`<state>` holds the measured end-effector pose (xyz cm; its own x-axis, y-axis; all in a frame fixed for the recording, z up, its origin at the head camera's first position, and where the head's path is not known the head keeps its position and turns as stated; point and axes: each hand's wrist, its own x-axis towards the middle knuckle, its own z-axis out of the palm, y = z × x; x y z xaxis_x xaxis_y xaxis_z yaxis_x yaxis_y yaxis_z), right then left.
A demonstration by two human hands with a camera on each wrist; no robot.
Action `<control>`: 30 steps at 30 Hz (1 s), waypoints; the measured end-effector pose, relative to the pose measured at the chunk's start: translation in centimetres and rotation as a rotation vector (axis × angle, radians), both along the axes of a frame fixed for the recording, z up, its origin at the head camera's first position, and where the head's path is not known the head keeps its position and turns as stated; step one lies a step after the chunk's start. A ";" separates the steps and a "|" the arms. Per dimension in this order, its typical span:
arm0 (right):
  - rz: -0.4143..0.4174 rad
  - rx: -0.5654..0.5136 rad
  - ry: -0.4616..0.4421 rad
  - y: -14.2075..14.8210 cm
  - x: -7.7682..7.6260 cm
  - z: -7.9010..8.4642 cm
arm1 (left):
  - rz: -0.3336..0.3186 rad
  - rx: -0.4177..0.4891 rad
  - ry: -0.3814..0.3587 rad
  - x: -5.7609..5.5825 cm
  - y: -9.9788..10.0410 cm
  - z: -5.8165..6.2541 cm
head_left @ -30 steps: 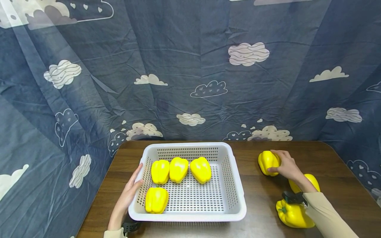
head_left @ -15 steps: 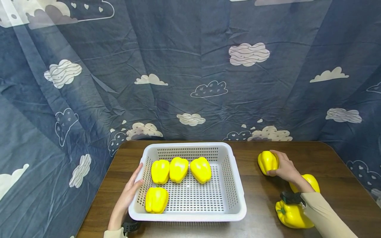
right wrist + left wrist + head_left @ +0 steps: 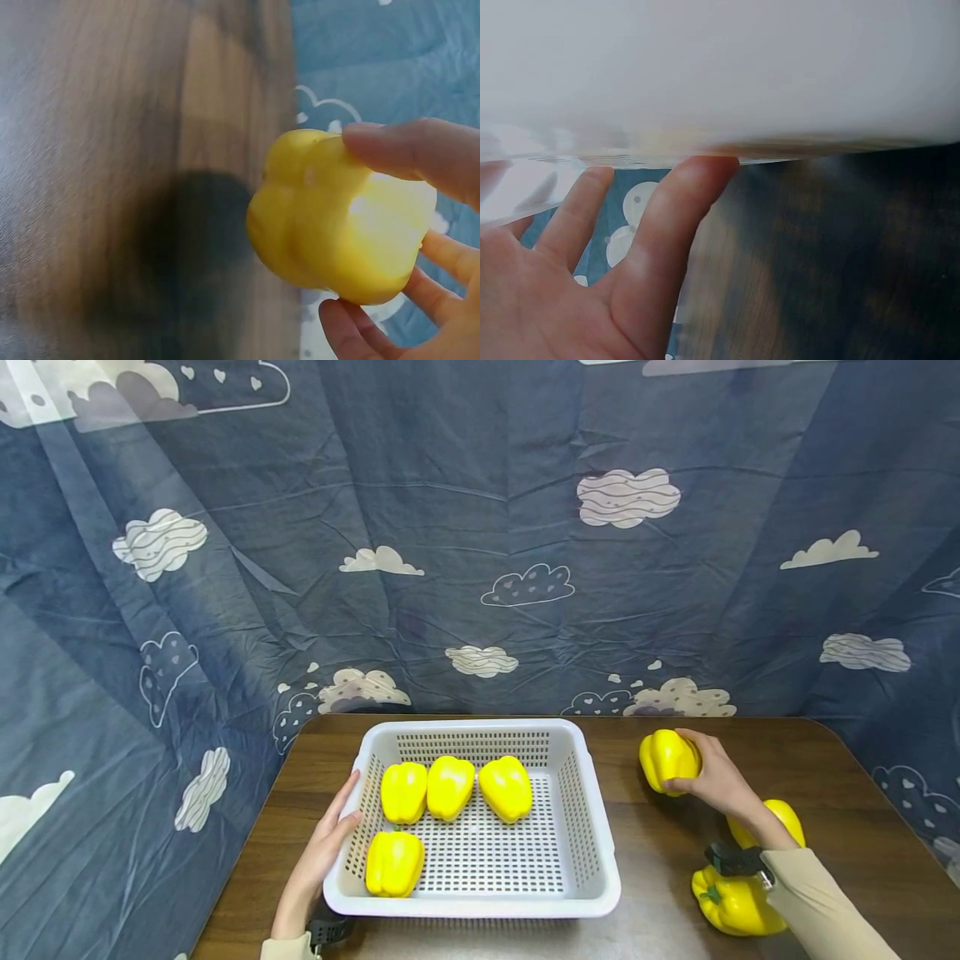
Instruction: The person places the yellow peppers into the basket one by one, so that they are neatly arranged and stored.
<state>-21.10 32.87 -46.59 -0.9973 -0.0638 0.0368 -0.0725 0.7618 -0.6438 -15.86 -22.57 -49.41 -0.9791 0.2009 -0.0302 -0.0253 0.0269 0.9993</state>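
Yellow pepper (image 3: 666,762) is gripped by right hand (image 3: 718,778), thumb and fingers spread to its width; held just above table (image 3: 645,860), right of white basket (image 3: 472,907). Two loose peppers (image 3: 733,907) are partly covered by right arm (image 3: 821,902). Basket's left rim is touched by left hand (image 3: 322,850), fingers extended. Four peppers (image 3: 393,864) are contained: one front-left, three behind. Cloud-print cloth (image 3: 435,618) is hung beyond.

Yellow peppers (image 3: 663,760), white basket (image 3: 472,907), blue cloud-print cloth (image 3: 442,477)
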 end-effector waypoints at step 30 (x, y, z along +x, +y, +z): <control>0.008 -0.044 0.055 -5.4 1.7 5.2 | -0.001 -0.007 0.009 0.1 0.1 0.2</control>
